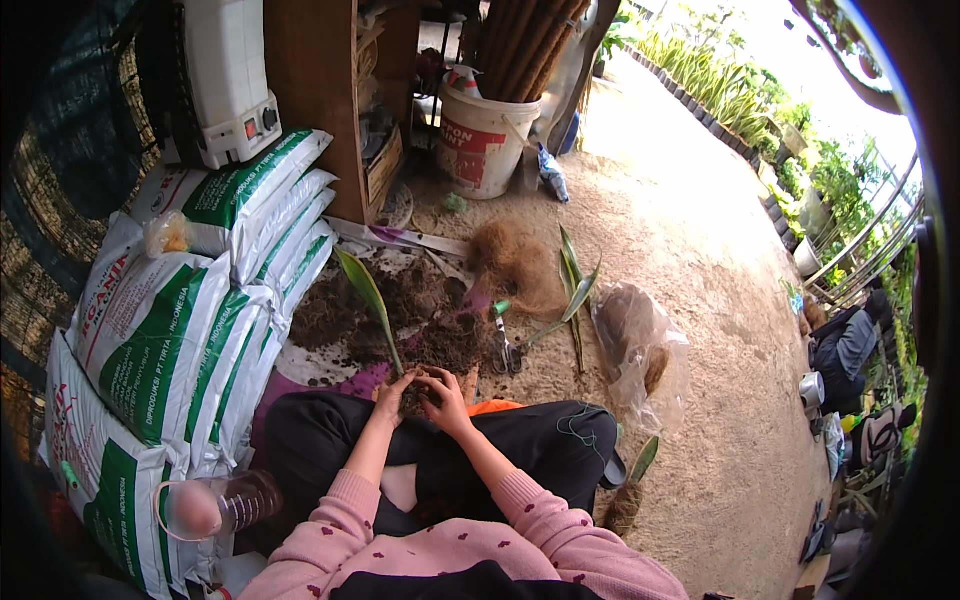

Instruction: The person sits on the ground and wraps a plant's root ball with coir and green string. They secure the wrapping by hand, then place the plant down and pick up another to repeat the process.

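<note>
Both hands meet above my crossed legs around the soil-covered root ball of a plant. Its single long leaf, green with a yellow edge, rises up and to the left. My left hand grips the base on the left side. My right hand presses the root ball from the right, fingers curled over it. Just beyond them lies dark soil with roots on a stained sheet. Scissors rest to the right of the soil, by a green-topped item. Loose brown fibre lies behind.
Stacked white and green sacks stand at left, with a clear plastic jug near them. At right are cut leaves, a clear bag of fibre and a fibre-wrapped plant. A white bucket holds brown poles.
</note>
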Available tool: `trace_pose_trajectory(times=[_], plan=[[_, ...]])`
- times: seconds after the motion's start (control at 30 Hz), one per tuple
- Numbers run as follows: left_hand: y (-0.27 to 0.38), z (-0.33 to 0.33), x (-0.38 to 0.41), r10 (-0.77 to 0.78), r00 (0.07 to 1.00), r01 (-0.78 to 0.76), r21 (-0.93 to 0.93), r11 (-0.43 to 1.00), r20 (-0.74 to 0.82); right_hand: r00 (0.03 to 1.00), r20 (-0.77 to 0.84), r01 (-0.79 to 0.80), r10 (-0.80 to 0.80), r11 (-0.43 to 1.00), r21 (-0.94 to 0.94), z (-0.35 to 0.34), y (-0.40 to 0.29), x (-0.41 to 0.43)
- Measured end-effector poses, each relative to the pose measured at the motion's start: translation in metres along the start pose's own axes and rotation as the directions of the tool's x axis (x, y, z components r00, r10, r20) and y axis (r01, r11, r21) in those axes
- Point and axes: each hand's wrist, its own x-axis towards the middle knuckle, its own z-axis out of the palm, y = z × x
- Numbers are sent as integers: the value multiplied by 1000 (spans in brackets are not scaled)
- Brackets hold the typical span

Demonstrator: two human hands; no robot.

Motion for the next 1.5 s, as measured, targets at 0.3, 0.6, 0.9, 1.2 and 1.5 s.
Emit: trace_pose_trajectory(times=[0.3, 0.6, 0.9, 1.2, 1.5], plan=[[2, 1, -5, 62, 996, -61, -14, 998, 67, 999, -36, 18, -19, 999, -28, -2, 5, -3], [3, 5, -6, 86, 996, -85, 26, 996, -10, 999, -51, -8, 11, 999, 53, -2, 4, -2], [-2, -4, 5, 67, 989, -48, 140, 989, -132, 998, 62, -1, -1, 999, 35, -2, 5, -7], [3, -2, 3, -29, 992, 13, -131, 991, -124, 998, 52, -32, 29, 998, 53, 1, 7, -7], [-9, -13, 15, -98, 978, 76, -123, 989, -185, 996, 15, -93, 92, 994, 61, 2, 10, -5]])
